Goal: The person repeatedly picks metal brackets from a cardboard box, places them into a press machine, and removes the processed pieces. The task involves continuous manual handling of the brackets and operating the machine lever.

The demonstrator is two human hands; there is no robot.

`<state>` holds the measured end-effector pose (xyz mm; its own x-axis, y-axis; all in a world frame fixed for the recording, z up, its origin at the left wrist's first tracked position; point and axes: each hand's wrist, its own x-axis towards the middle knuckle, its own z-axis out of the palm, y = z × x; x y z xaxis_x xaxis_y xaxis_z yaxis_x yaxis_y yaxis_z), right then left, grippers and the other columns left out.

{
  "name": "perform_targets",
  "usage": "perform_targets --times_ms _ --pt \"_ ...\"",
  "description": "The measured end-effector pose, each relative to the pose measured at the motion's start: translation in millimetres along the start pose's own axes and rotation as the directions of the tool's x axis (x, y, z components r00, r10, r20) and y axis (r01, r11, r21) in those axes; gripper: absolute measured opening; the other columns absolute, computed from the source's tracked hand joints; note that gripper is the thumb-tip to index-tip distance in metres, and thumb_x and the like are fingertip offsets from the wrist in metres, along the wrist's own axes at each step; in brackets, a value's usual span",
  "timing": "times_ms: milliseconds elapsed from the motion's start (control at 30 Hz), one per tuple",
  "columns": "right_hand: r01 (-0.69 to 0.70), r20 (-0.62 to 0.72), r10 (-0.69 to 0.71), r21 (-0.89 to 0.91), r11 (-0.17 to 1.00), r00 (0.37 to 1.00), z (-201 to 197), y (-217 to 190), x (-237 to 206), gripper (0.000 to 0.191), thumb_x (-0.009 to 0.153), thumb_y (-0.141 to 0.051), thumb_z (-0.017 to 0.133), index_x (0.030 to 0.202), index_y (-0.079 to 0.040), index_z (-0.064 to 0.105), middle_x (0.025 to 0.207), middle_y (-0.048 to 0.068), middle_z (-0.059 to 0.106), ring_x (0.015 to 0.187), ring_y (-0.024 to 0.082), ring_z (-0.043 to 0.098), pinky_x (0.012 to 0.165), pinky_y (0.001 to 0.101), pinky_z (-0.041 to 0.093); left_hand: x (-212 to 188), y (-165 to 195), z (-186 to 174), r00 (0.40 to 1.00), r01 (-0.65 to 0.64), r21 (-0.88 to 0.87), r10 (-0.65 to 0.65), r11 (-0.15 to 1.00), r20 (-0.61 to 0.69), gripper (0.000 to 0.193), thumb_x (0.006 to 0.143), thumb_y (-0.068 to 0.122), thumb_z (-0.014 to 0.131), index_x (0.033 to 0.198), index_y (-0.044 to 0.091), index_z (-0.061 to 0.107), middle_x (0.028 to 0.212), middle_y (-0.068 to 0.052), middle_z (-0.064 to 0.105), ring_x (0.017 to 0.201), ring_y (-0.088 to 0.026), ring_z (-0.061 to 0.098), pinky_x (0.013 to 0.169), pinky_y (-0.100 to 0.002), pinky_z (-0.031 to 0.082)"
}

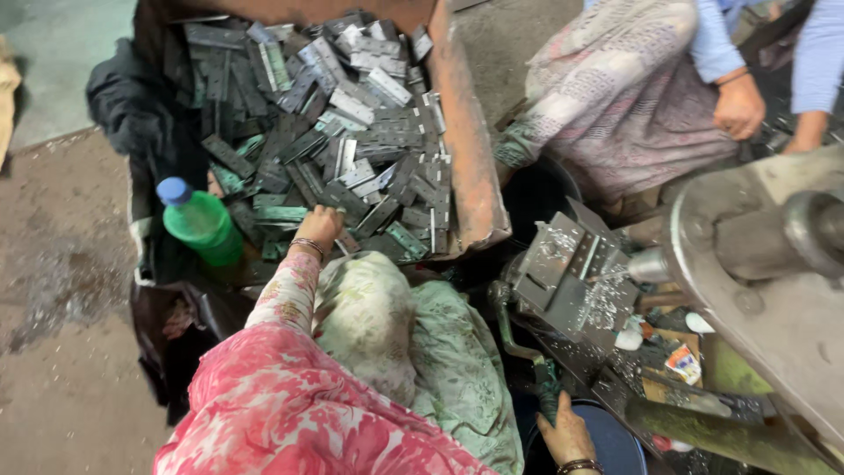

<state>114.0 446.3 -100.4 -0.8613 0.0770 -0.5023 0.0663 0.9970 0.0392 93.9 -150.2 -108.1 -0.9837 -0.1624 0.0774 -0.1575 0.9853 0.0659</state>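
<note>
**Left hand in the hinge pile, right hand low by the press**

Head view: Your left hand (318, 224) reached forward into the rusty tray (466, 149) and rested on the near edge of the heap of metal hinge plates (352, 132). The fingers curled down among the plates; whether they had closed on one I could not tell, since the hand hid its own fingertips. The heap spread away from that hand, up and to its right, with plates lying at every angle and no common long axis; those just past the knuckles ran roughly slantwise. Your left hand was clearly the nearer one. Your right hand (567, 433) sat well apart, low by the blue bucket (615, 444), seemingly loose and holding nothing. A green bottle (202, 224) stood just left of the reaching wrist. The press fixture (571, 277) lay to the right, and another person's hand (738, 105) beyond it.
</note>
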Motion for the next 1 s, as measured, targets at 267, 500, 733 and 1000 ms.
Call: perform_targets --times_ms 267,500,733,1000 --pt "0.003 0.036 -0.005 0.066 0.998 0.999 -11 -16 -16 0.077 0.089 -0.037 0.07 0.151 -0.013 0.031 0.116 0.025 0.072 0.112 0.043 0.069 0.095 0.0515 0.056 62 82 -52 0.924 -0.082 -0.496 -0.12 0.864 -0.362 0.037 0.084 0.0 0.06 0.12 0.008 0.069 0.103 -0.018 0.071 0.096 -0.04 0.067 0.08 -0.05 0.057" --pt "0.013 0.039 -0.019 0.144 0.99 0.999 -18 -29 -31 0.07 0.091 -0.032 0.068 0.149 -0.011 0.034 0.112 0.026 0.071 0.107 0.043 0.07 0.092 0.0505 0.057 81 251 -65 0.977 -0.214 -0.846 0.101 0.489 -0.188 0.059 0.076 -0.001 0.065 0.131 0.018 0.069 0.095 -0.023 0.073 0.091 -0.04 0.072 0.082 -0.046 0.059" --pt "0.065 0.005 -0.066 0.136 0.989 0.998 -18 -33 -38 0.078 0.089 -0.03 0.068 0.152 -0.008 0.029 0.111 0.027 0.07 0.106 0.043 0.069 0.092 0.0509 0.056 80 366 -49 0.973 -0.231 -0.788 0.121 0.571 -0.197 0.054 0.082 0.006 0.065 0.136 0.014 0.067 0.122 -0.021 0.068 0.113 -0.039 0.065 0.097 -0.045 0.054" --pt "0.087 0.017 -0.091 0.147 0.985 0.996 -9 -31 -37 0.08 0.089 -0.029 0.068 0.153 -0.006 0.028 0.113 0.026 0.07 0.107 0.042 0.069 0.092 0.0505 0.057 -2 384 -16 0.853 -0.521 -0.109 0.513 0.847 -0.091 0.056 0.096 0.05 0.05 0.134 0.011 0.064 0.154 -0.012 0.044 0.149 -0.04 0.024 0.114 -0.076 0.015"
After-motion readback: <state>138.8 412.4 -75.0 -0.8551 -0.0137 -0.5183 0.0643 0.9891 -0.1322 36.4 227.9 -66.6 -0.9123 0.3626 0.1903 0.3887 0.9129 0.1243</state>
